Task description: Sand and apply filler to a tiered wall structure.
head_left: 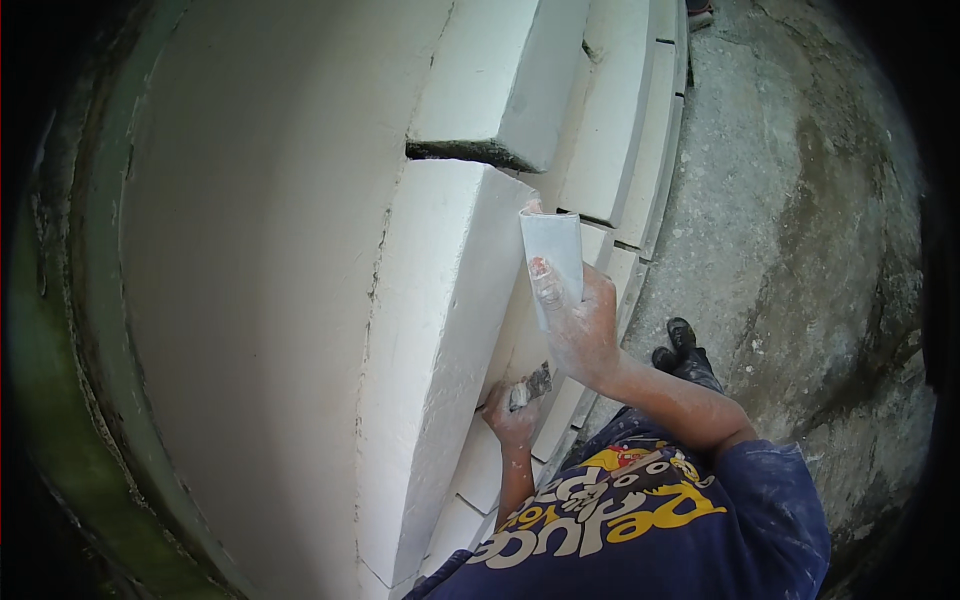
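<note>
My right hand is closed on a flat, pale rectangular plate, its thumb lying along the near face. The plate's far end is at the upper edge of a long white block; whether they touch I cannot tell. What the plate is exactly does not show. Lower down, my left hand grips a small scraper with a dusty, plaster-smeared blade, close beside the block's side face. White dust coats both hands and my right forearm.
Another white block continues beyond a dark gap. Stepped white ledges run along the right side, with narrow dark joints. A broad smooth pale surface spreads left. Rough, stained concrete floor lies right, with dark shoes on it.
</note>
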Tool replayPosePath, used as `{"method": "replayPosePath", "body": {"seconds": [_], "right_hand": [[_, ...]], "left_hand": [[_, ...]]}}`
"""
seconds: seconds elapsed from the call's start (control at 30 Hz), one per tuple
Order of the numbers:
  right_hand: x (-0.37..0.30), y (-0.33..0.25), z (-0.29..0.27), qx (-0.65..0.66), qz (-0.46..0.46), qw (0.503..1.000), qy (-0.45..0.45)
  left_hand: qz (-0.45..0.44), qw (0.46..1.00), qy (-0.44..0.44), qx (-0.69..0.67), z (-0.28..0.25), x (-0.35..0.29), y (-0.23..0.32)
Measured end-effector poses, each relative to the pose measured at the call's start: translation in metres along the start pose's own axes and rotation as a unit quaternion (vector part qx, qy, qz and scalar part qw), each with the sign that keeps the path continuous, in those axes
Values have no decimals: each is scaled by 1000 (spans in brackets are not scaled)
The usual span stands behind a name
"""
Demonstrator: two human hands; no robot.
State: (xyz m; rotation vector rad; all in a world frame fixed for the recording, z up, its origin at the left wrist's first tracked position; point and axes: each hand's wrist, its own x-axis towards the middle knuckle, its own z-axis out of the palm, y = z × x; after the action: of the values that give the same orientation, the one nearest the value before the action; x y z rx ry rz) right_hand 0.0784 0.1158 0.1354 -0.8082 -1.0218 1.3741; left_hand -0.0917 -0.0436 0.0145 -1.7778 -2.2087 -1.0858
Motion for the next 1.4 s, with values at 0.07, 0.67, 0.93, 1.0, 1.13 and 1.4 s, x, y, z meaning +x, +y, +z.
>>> {"method": "replayPosePath", "body": {"seconds": [0.07,0.67,0.93,1.0,1.13,1.4], "right_hand": [[-2,-1,2,32,28,999,-1],[2,-1,4,31,-8,999,-6],[20,-2,-4,-2,-44,999,3],[20,4,-9,-27,-80,996,-4],[41,-18,-37,-70,-71,990,-98],[75,-12,-43,-173,-319,928,-84]], "left_hand": [[7,1000,-3,-1,-1,0,-2],[68,993,70,67,1,-11,-12],[65,990,89,85,1,-3,-5],[45,994,72,73,0,-1,-2],[62,991,85,84,-1,-5,-6],[78,988,84,108,1,-4,-9]]}}
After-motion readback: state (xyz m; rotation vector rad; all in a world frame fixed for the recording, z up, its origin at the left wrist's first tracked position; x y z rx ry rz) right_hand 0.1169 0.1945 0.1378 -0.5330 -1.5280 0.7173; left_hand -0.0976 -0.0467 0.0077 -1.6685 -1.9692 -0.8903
